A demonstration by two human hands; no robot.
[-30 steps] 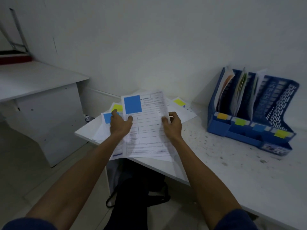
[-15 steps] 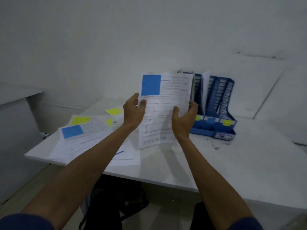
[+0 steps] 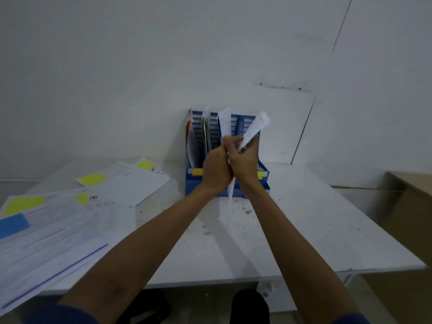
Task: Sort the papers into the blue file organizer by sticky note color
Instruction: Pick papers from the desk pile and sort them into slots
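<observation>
Head view: left hand [image 3: 217,170] and right hand [image 3: 244,160], touching, both grip one sheet [image 3: 256,126] at one blue file organizer [image 3: 193,186].

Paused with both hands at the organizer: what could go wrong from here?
1. The left hand and right hand squeeze the sheet so that it bends; it may crease or catch on a divider of the blue file organizer.
2. The hands hide the middle slot labels and the sheet's top leans right, so misfiling is possible.
3. The loose papers lie at the table edge and might slide off.
</observation>
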